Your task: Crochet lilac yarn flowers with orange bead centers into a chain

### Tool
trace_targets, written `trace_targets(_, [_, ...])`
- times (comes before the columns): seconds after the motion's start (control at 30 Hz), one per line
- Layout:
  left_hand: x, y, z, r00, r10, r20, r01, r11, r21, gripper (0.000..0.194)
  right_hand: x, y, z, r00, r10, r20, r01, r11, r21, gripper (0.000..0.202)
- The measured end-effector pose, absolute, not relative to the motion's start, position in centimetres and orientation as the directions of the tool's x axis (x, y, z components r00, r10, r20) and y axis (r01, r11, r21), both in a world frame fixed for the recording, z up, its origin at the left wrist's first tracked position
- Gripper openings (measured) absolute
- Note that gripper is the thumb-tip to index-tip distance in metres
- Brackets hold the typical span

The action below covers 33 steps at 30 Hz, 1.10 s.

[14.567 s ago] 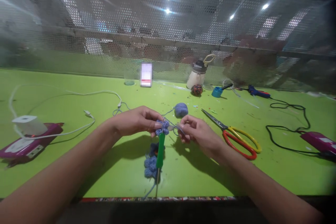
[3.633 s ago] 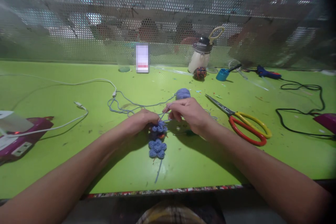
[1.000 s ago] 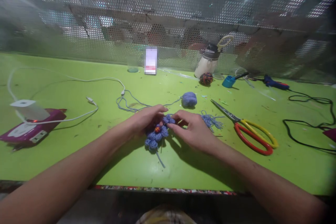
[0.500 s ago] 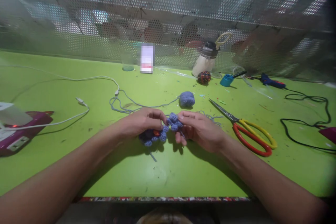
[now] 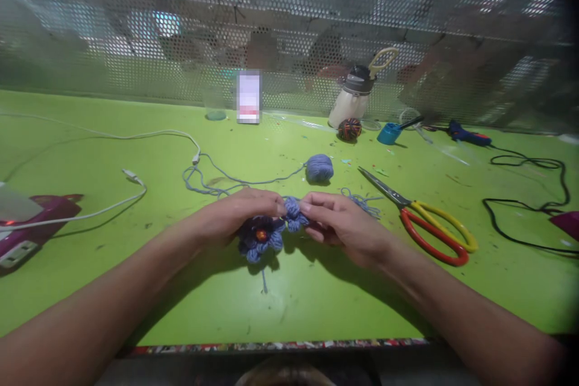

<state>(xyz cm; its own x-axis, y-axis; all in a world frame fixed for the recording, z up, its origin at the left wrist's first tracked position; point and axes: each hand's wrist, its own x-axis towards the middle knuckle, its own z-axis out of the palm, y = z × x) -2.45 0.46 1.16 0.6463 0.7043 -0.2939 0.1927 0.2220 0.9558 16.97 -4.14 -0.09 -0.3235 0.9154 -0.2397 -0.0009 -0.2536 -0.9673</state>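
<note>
A blue-purple crocheted piece is between my hands. Its larger flower (image 5: 261, 240), with an orange-red centre, hangs beneath my left hand (image 5: 253, 211), and a yarn tail dangles from it. The smaller petal cluster (image 5: 295, 215) is pinched at its left side by my left thumb and forefinger, and at its right side by my right hand (image 5: 332, 217). Past my hands lies a ball of blue-purple yarn (image 5: 319, 167), its strand looping to the left. Loose yarn ends (image 5: 363, 200) lie beyond my right hand.
Scissors (image 5: 420, 217) with red and yellow handles lie right on the green table (image 5: 181, 295). At the back stand a phone (image 5: 248, 96), a bottle (image 5: 350, 99), a dark multicoloured yarn ball (image 5: 350, 129) and a blue container (image 5: 389, 133). White cables and a power strip (image 5: 31, 235) are left.
The larger flower has come further into view below my left hand, its centre now showing fully. My right hand's lower fingers have curled in. The whole view has shifted slightly.
</note>
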Motion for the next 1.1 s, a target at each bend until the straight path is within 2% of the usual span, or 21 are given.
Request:
trace_targets(0.13, [-2.2,0.4,1.2,0.664,0.698,-0.267,0.315,0.063,0.947,0.022,16.7,-4.4,-0.1,-0.33,0.905,-0.271,0.029,-0.277,-0.96,0.03])
trace_targets(0.23, [-2.2,0.6,1.2,0.663,0.712,-0.23,0.334,-0.006,0.943,0.025,16.8,-4.4,-0.2,-0.337,0.9,-0.277,0.043,-0.279,-0.959,0.033])
trace_targets(0.47, [-2.3,0.4,1.3,0.709,0.64,-0.296,0.279,0.131,0.951,0.026,18.6,-3.6,0.4,-0.446,0.873,-0.197,0.226,-0.104,-0.969,0.047])
trace_targets(0.6, [-2.2,0.4,1.5,0.71,0.627,-0.321,0.257,0.194,0.947,0.02,19.9,-3.1,1.3,-0.551,0.816,-0.173,0.335,0.026,-0.942,0.038])
trace_targets(0.83, [-2.1,0.3,1.7,0.729,0.628,-0.272,0.199,0.186,0.962,0.016,20.8,-2.7,1.8,-0.563,0.824,-0.071,0.439,0.225,-0.87,0.025])
trace_targets(0.93, [-2.0,0.2,1.7,0.743,0.603,-0.291,0.198,0.217,0.956,0.017,20.6,-2.7,1.4,-0.543,0.839,-0.036,0.443,0.249,-0.861,0.022])
trace_targets(1.1, [-2.0,0.2,1.3,0.743,0.617,-0.259,0.165,0.207,0.964,0.026,20.3,-2.7,0.9,-0.487,0.873,-0.013,0.384,0.202,-0.901,0.022])
